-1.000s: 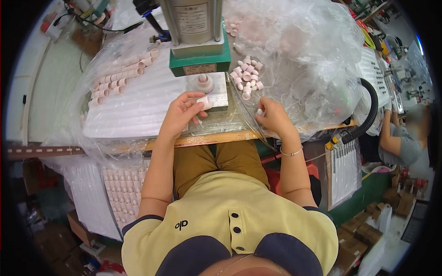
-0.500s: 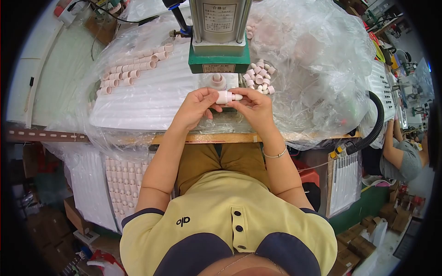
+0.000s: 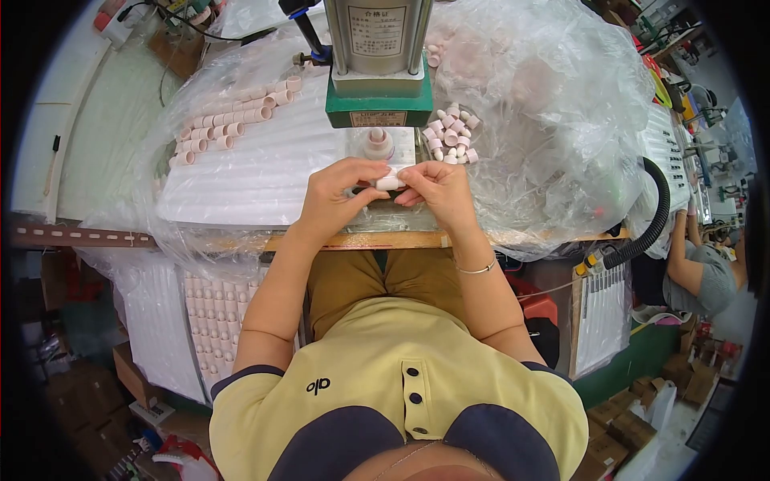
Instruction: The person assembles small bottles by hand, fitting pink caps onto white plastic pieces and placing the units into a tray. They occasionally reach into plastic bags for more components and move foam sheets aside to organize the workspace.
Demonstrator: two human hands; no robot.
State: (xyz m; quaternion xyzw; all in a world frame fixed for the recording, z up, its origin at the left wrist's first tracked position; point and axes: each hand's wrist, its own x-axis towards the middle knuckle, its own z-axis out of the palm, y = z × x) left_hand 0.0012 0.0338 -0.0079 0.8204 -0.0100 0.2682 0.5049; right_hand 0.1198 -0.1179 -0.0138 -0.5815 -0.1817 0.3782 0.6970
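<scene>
Left hand (image 3: pixel 338 189) and right hand (image 3: pixel 441 189) both pinch the white tube (image 3: pixel 390 183), its long axis crosswise between them, just on the near side of the round holder (image 3: pixel 378 147).

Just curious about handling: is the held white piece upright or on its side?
On its side: the white piece stretches sideways between left hand and right hand.

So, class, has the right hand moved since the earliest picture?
Yes: the right hand has moved leftward, nearer the line of the green press head.
</scene>
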